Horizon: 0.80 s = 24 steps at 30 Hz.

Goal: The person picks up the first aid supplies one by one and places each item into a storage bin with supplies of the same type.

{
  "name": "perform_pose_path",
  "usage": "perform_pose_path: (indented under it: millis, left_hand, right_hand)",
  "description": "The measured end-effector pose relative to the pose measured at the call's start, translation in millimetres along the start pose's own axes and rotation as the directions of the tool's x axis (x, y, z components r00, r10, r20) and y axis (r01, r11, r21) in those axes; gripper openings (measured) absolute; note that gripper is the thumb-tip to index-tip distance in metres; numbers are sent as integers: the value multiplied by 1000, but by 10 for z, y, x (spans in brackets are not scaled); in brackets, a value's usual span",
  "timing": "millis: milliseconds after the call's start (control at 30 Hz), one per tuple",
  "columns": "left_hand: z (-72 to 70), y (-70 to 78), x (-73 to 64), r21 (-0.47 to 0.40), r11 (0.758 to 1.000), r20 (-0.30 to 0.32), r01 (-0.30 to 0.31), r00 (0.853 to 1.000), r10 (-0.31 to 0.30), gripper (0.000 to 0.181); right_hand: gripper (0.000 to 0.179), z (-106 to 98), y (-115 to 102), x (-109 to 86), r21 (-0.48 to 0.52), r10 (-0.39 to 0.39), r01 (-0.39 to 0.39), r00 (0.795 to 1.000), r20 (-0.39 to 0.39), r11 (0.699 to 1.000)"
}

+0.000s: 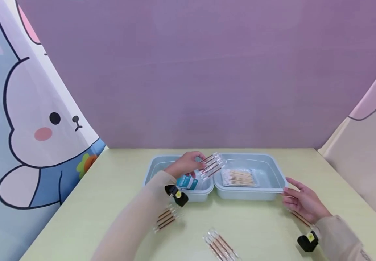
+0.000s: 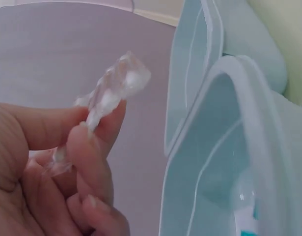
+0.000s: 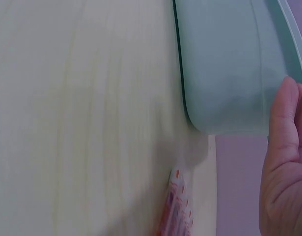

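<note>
My left hand (image 1: 188,165) pinches a clear packet of cotton swabs with reddish-brown sticks (image 1: 212,166) between thumb and fingers. In the head view it hangs above the inner edges of two pale blue plastic trays; the left wrist view shows the swab packet (image 2: 114,86) edge-on. My right hand (image 1: 305,199) grips the near right corner of the right tray (image 1: 269,194) at its rim. In that tray lies a packet of cotton swabs with pale wooden sticks (image 1: 240,178). The left tray (image 1: 197,197) holds a teal and white packet (image 1: 188,182), partly covered by my left hand.
One brown-stick swab packet (image 1: 166,218) lies on the pale yellow table (image 1: 256,228) beside my left forearm. Another swab packet (image 1: 221,246) is near the front edge. A further swab packet (image 1: 302,218) is partly under my right wrist. A purple wall (image 1: 207,72) rises behind the trays.
</note>
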<state>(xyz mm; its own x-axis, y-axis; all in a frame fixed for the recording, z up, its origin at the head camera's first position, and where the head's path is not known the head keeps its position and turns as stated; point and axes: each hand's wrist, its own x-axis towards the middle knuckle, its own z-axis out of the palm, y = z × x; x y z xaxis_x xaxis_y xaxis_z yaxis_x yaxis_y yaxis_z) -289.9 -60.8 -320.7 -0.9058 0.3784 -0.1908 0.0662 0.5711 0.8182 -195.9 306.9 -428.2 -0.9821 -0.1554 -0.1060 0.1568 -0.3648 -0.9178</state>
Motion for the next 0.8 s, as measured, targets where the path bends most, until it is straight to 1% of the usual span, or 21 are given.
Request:
perform_pose_path:
  millis: [133, 267, 333, 433, 533, 600, 733, 800]
  left_hand:
    - [86, 136, 186, 25, 1000, 1, 6, 1000, -6, 15]
    - [126, 258, 333, 39, 999, -3, 11, 1000, -11, 17]
    - [136, 313, 378, 43, 999, -9, 10, 1000, -9, 20]
    - [166, 357, 419, 20, 1000, -26, 3, 1000, -3, 24]
    - [230, 357, 452, -7, 1000, -48, -7, 999, 7, 28]
    - [283, 334, 476, -5, 1000, -66, -18, 998, 18, 28]
    - [383, 271, 516, 10, 1000, -88, -18, 996, 19, 24]
    - [420, 244, 535, 1, 1000, -97, -25, 995, 25, 22]
  right_hand:
    - [27, 50, -19, -9, -34, 25, -27, 999, -42, 999]
    - [25, 73, -37, -26, -45, 40, -42, 997, -61, 998]
    - [25, 78, -39, -30, -41, 38, -40, 998, -55, 998]
    - [26, 83, -27, -29, -28, 28, -29, 999, -30, 999]
    - [29, 87, -15, -30, -15, 24, -24, 1000, -19, 1000]
    - [29, 91, -11, -33, -6, 16, -16, 1000, -7, 1000]
    - [31, 109, -15, -38, 7, 10, -10, 1000, 6, 1000]
    - [29, 120, -19, -37, -3, 9, -9, 1000, 2, 1000]
